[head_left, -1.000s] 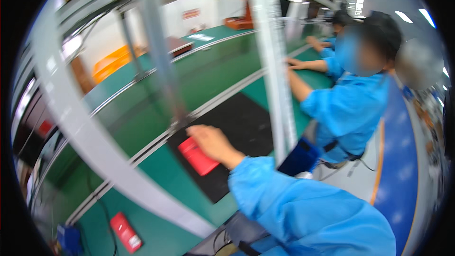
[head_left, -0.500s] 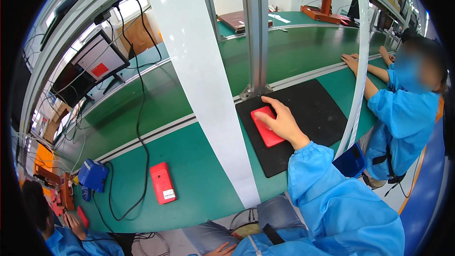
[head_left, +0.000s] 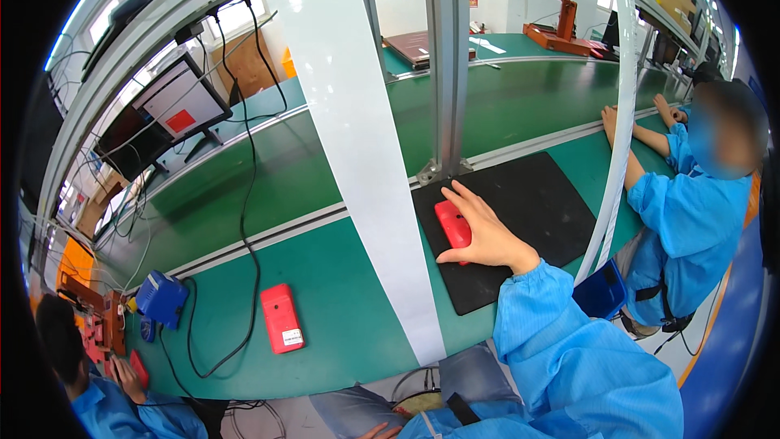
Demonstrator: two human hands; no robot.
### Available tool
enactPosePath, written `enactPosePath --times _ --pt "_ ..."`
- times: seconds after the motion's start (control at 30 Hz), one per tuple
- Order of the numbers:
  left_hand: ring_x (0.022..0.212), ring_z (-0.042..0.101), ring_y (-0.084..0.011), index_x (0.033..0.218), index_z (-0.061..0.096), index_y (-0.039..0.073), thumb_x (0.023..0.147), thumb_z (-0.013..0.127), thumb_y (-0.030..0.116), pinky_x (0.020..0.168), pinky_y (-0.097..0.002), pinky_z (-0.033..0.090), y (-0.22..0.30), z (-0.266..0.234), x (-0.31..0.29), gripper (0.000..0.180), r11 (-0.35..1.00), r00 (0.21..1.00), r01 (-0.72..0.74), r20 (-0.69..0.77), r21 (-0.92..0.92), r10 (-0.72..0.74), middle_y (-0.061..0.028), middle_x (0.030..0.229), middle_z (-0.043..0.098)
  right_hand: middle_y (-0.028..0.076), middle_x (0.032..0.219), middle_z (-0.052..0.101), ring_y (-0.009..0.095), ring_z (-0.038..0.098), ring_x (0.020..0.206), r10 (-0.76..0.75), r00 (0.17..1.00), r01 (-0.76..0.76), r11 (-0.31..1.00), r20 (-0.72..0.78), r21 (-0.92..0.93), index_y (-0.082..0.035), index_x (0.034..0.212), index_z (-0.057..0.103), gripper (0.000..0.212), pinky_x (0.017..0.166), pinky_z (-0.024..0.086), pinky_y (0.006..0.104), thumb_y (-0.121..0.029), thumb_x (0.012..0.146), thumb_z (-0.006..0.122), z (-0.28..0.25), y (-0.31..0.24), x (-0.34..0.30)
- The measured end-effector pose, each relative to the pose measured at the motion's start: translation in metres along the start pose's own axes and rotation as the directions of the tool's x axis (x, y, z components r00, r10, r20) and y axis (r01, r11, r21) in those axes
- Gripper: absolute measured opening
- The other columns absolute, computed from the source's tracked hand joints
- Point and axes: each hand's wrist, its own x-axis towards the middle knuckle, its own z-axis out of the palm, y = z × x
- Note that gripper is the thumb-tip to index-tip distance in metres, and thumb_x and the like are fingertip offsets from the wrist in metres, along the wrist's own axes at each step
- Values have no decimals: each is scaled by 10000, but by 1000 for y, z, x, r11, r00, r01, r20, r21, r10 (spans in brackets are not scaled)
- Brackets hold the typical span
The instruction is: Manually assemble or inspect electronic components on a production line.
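My right hand (head_left: 486,232) is above the black mat (head_left: 536,203), its fingers spread over a red, rounded rectangular handheld device (head_left: 452,225). The thumb reaches past the device's near left side, and the fingers cross its far end. The hand covers much of the device, so any contact underneath is hidden. At the lower edge, my left hand (head_left: 383,431) lies on my lap with its fingers stretched out, partly cut off by the picture's edge. A second red device (head_left: 281,319), with a white label, rests on the green table left of the white strip.
A wide white strip (head_left: 357,130) hangs before a metal post (head_left: 447,73). A black cable (head_left: 246,195) runs down to the table near a blue box-shaped unit (head_left: 161,299). A blue bin (head_left: 601,284) stands beside my right sleeve. Co-workers sit at both sides.
My right thumb has swung off the device's face to its near left side, and the hand has spread wider. The whole view has shifted slightly.
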Motion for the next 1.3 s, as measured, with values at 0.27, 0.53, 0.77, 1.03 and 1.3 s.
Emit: enactPosePath --times 0.27,0.53,0.77,1.03,1.3 --pt "1349 222 -407 1326 454 36 685 537 568 1118 -554 107 -17 14 4 837 891 973 -229 74 392 217 -207 1395 364 163 1502 159 419 172 1371 -44 992 23 985 -121 -168 -95 1384 356 853 1064 308 494 -356 687 771 2 -13 -4" --pt "1274 351 -385 1294 489 46 786 510 454 1095 -570 157 -13 46 -4 652 994 984 2 -177 -108 -21 -177 1288 485 174 1468 234 395 272 1337 -82 959 8 965 -270 -264 -90 1333 401 726 1004 416 423 -65 672 698 14 -27 5" --pt "1373 187 -415 1294 334 -129 429 653 515 1119 -580 77 -16 6 15 1124 938 974 -216 -13 272 228 -300 1384 313 152 1470 266 349 268 1353 15 943 -113 953 -331 -280 -54 1307 424 641 1069 325 393 -6 703 631 11 -22 -8" --pt "1350 204 -454 1270 347 -121 453 655 480 1101 -607 98 -12 23 5 1060 922 934 -233 -192 311 301 -300 1369 320 95 1474 303 294 323 1341 83 908 -163 973 -410 -165 -92 1359 414 508 1068 312 381 -173 880 563 16 -9 -4" --pt "1346 207 -463 1239 394 -127 353 710 512 1102 -596 93 -17 21 5 1137 920 910 -257 -247 296 333 -312 1367 317 136 1377 435 270 382 1298 148 897 -133 989 -418 64 -9 1303 460 399 1074 276 344 -234 973 452 13 58 3"
